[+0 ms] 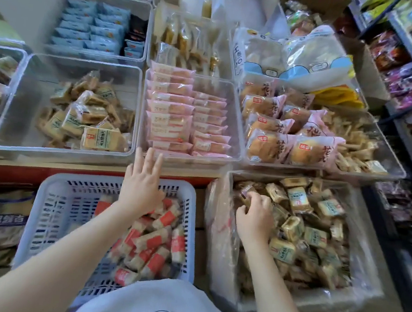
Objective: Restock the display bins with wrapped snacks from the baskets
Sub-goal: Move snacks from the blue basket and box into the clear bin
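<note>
Risk, nearest first: the right hand (pixel 254 214) is curled, grasping green-labelled wrapped snacks (pixel 316 236) in the plastic-lined box (pixel 363 297) at 4 o'clock; an overfull handful may spill in transit. The left hand (pixel 143 182) hangs released, fingers straight, above the blue basket (pixel 46 214) at 7 o'clock. The half-filled matching display bin (pixel 26 99) sits at 10 o'clock. Wrapper print is too blurred to read

Tan wrapped snacks (pixel 293 232) fill a plastic-lined box (pixel 353 298); red-banded ones (pixel 154 242) lie heaped in a slotted white basket (pixel 48 204) below the half-filled clear display bin (pixel 26 99).
</note>
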A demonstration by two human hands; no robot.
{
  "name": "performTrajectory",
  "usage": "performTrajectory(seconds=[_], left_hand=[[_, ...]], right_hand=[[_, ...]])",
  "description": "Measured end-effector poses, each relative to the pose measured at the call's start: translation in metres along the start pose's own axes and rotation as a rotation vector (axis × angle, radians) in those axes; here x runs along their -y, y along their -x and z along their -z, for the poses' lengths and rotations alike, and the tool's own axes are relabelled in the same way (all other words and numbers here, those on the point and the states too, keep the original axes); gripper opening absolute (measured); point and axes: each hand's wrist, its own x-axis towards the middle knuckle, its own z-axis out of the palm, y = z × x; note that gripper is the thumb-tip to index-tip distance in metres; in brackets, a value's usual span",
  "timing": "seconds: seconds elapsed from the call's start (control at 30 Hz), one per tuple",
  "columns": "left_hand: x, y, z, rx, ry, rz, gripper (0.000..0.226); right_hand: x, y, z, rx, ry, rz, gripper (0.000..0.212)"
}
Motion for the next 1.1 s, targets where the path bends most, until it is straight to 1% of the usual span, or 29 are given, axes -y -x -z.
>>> performTrajectory(seconds=[0.1,0.23,0.3,0.4,0.47,0.5,0.53,0.6,0.63,0.7,0.73,0.77,0.8,0.83,0.87,0.93,1.0,1.03,1.1], left_hand=[[0.001,0.003,-0.003,0.026,-0.025,0.017,0.102],[0.000,0.001,0.004,0.086,-0.018,0.037,0.106],[-0.001,-0.001,0.006,0.095,-0.020,0.043,0.107],[-0.002,0.000,0.012,0.107,-0.007,0.051,0.106],[-0.004,0.001,0.016,0.124,0.002,0.050,0.107],[-0.004,0.001,0.018,0.137,0.013,0.048,0.108],[-0.003,0.000,0.019,0.148,0.036,0.047,0.107],[-0.002,-0.001,0.028,0.172,0.118,0.055,0.101],[-0.002,-0.002,0.036,0.181,0.165,0.058,0.095],[-0.006,-0.001,0.056,0.153,0.278,0.046,0.072],[-0.010,0.001,0.065,0.128,0.395,0.038,0.059],[-0.015,0.006,0.073,0.119,0.564,0.025,0.049],[-0.022,0.012,0.080,0.144,0.756,0.015,0.043],[-0.028,0.020,0.087,0.193,0.933,-0.002,0.040],[-0.030,0.027,0.089,0.227,1.032,-0.012,0.040],[-0.030,0.036,0.090,0.205,1.083,0.016,0.039],[-0.018,0.042,0.092,0.136,1.087,0.087,0.024],[-0.010,0.043,0.093,0.116,1.104,0.132,0.021],[0.018,0.043,0.096,0.057,1.190,0.243,0.026]], right_hand=[[-0.032,-0.010,-0.002,0.089,0.156,-0.080,0.052],[-0.042,-0.025,-0.007,0.172,0.214,-0.118,0.071],[-0.038,-0.036,-0.007,0.174,0.226,-0.125,0.070],[-0.033,-0.052,-0.006,0.172,0.248,-0.117,0.058],[-0.033,-0.055,-0.002,0.169,0.180,-0.110,0.054],[-0.034,-0.054,0.000,0.163,0.075,-0.113,0.051],[-0.034,-0.051,0.005,0.155,-0.089,-0.126,0.046],[-0.026,-0.035,0.021,0.175,-0.519,-0.213,0.035],[-0.018,-0.026,0.028,0.226,-0.776,-0.289,0.030],[0.005,-0.009,0.042,0.450,-1.276,-0.420,0.038],[0.019,-0.002,0.048,0.567,-1.404,-0.443,0.043],[0.032,0.002,0.050,0.663,-1.427,-0.428,0.046],[0.047,0.007,0.051,0.737,-1.394,-0.384,0.049],[0.061,0.010,0.048,0.789,-1.346,-0.325,0.052],[0.076,0.014,0.046,0.824,-1.305,-0.273,0.055],[0.101,0.023,0.045,0.874,-1.255,-0.192,0.060],[0.116,0.027,0.039,0.928,-1.199,-0.150,0.067],[0.118,0.027,0.035,0.942,-1.157,-0.145,0.070],[0.126,0.028,0.022,0.934,-1.038,-0.150,0.067]])
